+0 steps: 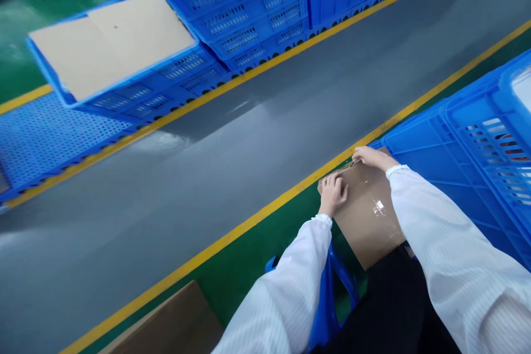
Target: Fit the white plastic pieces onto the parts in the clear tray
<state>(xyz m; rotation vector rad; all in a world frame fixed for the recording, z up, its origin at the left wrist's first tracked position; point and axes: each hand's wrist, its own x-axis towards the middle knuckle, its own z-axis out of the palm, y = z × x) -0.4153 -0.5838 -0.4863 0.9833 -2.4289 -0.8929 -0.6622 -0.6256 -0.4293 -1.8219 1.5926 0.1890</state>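
A sealed brown cardboard box [365, 215] with shiny clear tape on top is right in front of my lap. My left hand [333, 192] lies on its far left corner, fingers curled over the edge and holding it. At the far edge, my right hand [371, 157] is closed in a pinch. A thin, dark-tipped tool [352, 164] pokes out from its fingertips against the box; its kind is too small to make out. White sleeves cover both arms.
Blue crates [456, 144] stand close on my right. A blue plastic stool [327, 293] is below my left arm. Another cardboard box [178, 321] lies at the lower left. Across the grey walkway [232, 138], stacked blue crates [249, 16] and a cardboard-covered crate [128, 38] line the yellow stripe.
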